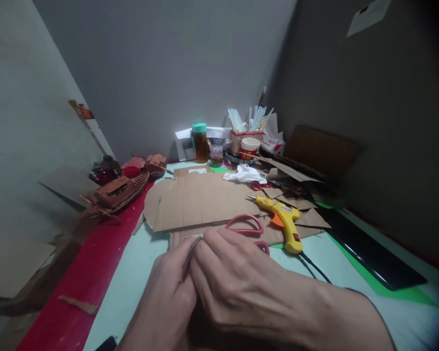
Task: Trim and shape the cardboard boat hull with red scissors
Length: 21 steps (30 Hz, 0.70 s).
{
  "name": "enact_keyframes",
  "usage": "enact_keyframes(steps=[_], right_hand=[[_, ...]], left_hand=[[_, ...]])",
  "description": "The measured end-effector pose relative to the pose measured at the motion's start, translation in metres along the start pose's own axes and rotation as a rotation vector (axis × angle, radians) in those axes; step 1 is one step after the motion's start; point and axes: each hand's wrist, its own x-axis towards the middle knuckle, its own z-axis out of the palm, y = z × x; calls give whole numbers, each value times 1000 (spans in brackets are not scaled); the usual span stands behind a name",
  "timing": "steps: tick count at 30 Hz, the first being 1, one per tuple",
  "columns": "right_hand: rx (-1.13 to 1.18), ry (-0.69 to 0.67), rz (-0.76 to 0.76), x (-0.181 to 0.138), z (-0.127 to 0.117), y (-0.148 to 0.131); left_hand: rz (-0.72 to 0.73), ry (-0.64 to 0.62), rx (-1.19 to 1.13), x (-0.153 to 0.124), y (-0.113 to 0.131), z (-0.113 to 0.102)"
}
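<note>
My left hand (171, 280) and my right hand (232, 275) are pressed together low in the middle of the view. The fingers of both are curled closed, and a small greyish edge shows between them near the fingertips; the rest of what they hold is hidden. Just beyond my right hand lie scissors with red handles (246, 218), their blades mostly covered by my hand. A yellow hot glue gun (286, 219) rests to the right, its nozzle pointing left. Behind my hands, a large piece of cardboard (201, 200) lies flat on the pale table (122, 282).
Model boats (119, 192) stand at the left, by the red edge strip (82, 278). Toward the back are a bottle (201, 146), a paper cup (249, 146), a box of glue sticks (237, 139) and white tissue (245, 174). Cardboard sheets (296, 170) pile up at the right.
</note>
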Motion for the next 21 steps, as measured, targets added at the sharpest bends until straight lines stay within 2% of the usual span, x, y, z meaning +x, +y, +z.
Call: enact_keyframes(steps=[7,13,21], right_hand=[[-7,4,-45,2,-2,1],[87,124,64,-4,8,6],[87,131,133,0,5,8]], left_hand=[[1,-6,-25,2,3,0],[9,12,-77,2,9,-2],[16,26,-53,3,9,-7]])
